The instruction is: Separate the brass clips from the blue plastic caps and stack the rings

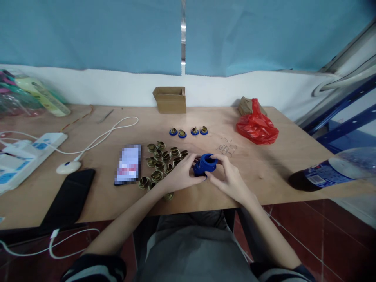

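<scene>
Both my hands are closed around a blue hollow plastic part [205, 166], held above the table's near half with a round opening facing up. My left hand [183, 171] grips its left side between thumb and fingers. On the other side, the thumb and fingers of my right hand [230, 177] pinch it near the rim. Several brass-coloured round pieces with upright flaps [166, 156] lie left of and partly behind my left hand. Farther back are similar brass pieces on blue rings [182, 134]. Thin metal rings [226, 148] lie loose beyond my right hand.
Left on the wooden table [264, 172] are a lit phone [128, 164], a black phone [70, 197], white cables and a power strip [32, 156]. A cardboard box [170, 101] and red plastic bag [257, 125] stand behind. A dark drink bottle [329, 174] lies at right.
</scene>
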A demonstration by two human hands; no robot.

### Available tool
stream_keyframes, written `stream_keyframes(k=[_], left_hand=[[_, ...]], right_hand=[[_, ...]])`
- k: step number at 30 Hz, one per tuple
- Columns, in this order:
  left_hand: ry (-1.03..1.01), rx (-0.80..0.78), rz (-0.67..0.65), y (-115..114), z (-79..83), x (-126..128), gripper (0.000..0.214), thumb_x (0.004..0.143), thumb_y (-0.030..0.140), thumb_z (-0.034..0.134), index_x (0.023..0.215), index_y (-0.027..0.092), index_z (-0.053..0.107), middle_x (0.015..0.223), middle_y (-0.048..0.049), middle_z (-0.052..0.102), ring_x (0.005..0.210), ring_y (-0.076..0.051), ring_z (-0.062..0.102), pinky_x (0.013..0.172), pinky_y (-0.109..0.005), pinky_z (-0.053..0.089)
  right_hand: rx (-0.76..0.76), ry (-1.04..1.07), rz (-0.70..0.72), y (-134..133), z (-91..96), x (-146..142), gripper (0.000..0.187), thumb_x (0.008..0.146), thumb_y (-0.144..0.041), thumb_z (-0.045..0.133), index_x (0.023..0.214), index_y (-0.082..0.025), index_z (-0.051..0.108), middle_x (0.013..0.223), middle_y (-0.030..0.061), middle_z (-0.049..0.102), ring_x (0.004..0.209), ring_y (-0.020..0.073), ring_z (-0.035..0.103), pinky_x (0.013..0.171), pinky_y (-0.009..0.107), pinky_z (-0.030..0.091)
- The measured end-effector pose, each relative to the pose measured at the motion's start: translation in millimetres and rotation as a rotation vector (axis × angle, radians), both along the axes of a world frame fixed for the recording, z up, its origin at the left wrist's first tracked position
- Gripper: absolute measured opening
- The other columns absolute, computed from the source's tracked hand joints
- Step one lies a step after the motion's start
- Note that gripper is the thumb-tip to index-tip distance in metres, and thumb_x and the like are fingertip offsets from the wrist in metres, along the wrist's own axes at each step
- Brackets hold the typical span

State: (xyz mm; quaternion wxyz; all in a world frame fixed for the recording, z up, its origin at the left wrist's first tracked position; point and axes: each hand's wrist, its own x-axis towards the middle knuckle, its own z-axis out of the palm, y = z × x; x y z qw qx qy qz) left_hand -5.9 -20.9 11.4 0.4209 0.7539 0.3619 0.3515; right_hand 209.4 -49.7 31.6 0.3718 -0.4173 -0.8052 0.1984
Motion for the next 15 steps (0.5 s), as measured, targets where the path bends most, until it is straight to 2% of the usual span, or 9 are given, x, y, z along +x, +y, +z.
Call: stream_keyframes(k=[12, 15], left_hand=[[0.096, 0.085, 0.075, -1.0, 7.7, -1.6, 0.052, 0.077, 0.027, 0.082, 0.122, 0.024, 0.057, 0.123, -0.0071, 0.064, 0.111, -0.027, 0.065, 0.097, -0.042, 0.054], [0.118, 0.094, 0.097, -0.9, 8.3, -1.0, 0.045, 0.077, 0.029, 0.082, 0.115, 0.023, 0.059, 0.116, -0.0057, 0.066, 0.106, -0.025, 0.066, 0.095, -0.041, 0.053]], right_hand=[[0.002, -0.012, 0.006, 0.9, 3.5, 0.7, 0.043, 0.095, -0.032, 0.066, 0.132, -0.024, 0.046, 0.127, 0.0115, 0.068, 0.117, 0.0277, 0.069, 0.101, 0.048, 0.057], [0.005, -0.013, 0.004, 0.6, 3.5, 0.1, 0.043, 0.095, -0.032, 0.066, 0.132, -0.024, 0.046, 0.126, 0.0114, 0.068, 0.116, 0.0279, 0.069, 0.1, 0.048, 0.058]])
